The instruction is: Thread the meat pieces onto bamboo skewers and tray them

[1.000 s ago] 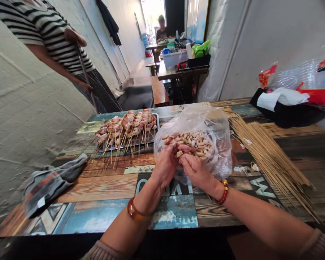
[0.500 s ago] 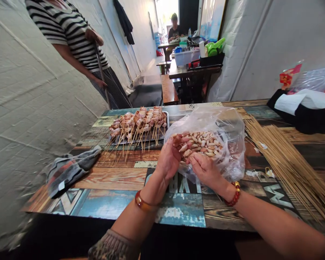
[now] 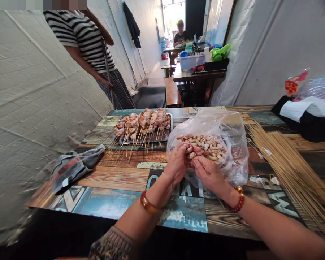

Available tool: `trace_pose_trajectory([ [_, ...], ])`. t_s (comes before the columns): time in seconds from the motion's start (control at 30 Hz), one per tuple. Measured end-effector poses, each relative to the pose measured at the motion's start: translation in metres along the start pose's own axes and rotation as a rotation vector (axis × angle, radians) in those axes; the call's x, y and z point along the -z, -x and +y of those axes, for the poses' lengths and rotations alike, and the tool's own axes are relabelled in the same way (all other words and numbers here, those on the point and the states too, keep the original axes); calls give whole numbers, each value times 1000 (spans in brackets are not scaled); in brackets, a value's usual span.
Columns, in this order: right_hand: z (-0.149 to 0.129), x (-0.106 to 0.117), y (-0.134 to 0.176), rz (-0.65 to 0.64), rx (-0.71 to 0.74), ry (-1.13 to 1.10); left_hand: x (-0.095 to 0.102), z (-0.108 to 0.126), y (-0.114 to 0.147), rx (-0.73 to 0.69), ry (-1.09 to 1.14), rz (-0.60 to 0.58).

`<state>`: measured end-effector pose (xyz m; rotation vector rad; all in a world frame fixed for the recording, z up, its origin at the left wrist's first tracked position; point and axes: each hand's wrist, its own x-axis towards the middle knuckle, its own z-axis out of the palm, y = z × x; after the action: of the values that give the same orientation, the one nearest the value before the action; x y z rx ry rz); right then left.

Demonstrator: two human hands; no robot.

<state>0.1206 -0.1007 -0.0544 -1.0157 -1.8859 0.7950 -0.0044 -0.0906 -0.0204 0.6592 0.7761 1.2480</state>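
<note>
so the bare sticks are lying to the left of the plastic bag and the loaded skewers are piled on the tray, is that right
Not quite: the bare sticks lie to the right of the plastic bag, as the head view shows. The loaded skewers are indeed piled on the tray.

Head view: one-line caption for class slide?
Left hand and right hand meet over garlic cloves in a plastic bag, near loaded skewers.
</note>
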Motion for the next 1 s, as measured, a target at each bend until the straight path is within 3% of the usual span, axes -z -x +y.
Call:
trace_pose_trajectory([
  [0.17, 0, 1, 0, -47, -61, -45, 7, 6, -1, -35, 114, -36],
  [0.4, -2, 1, 2, -54, 41, 48, 19, 15, -7, -114, 93, 48],
  [1.0, -8, 0, 0, -50, -53, -83, 6, 6, -4, -105, 49, 72],
])
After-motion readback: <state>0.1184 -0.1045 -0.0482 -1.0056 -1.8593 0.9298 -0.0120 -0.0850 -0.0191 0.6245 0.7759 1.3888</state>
